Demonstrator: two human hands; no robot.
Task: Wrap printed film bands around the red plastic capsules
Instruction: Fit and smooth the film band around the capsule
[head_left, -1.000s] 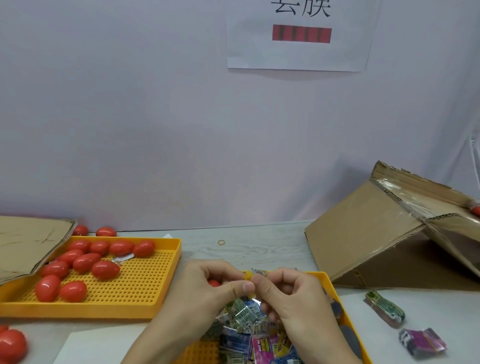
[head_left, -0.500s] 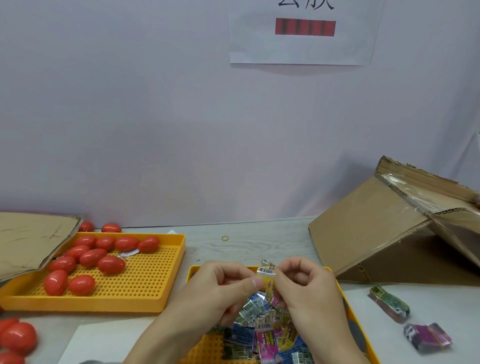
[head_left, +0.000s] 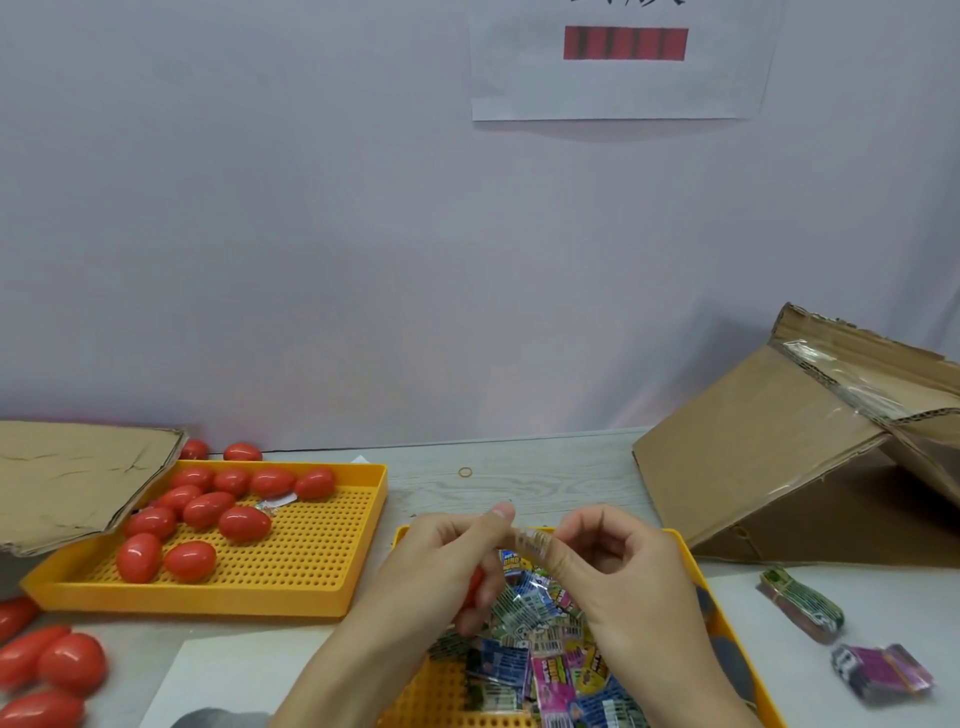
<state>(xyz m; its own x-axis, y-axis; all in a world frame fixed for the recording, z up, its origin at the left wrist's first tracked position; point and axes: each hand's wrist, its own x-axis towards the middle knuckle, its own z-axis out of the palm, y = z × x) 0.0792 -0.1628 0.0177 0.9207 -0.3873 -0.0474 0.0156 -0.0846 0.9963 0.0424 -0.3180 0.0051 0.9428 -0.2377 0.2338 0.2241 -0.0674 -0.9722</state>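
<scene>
Printed film band (head_left: 530, 540) stretches between both hands above the near yellow tray (head_left: 696, 566). Left hand (head_left: 447, 561) and right hand (head_left: 618, 566) pinch its ends; a red capsule (head_left: 474, 587) shows under the left fingers.

Both hands (head_left: 540, 566) raised together, fingers apparently pinching.

A small hand-assembly or packing workstation. A pale bench (head_left: 545, 467) stands against a plain wall with a printed sheet (head_left: 618, 93) pinned up. Perforated yellow trays (head_left: 291, 561) hold batches of red capsules (head_left: 244, 522) and printed film bands (head_left: 524, 665); opened cardboard boxes (head_left: 769, 457) sit at both side edges.
</scene>
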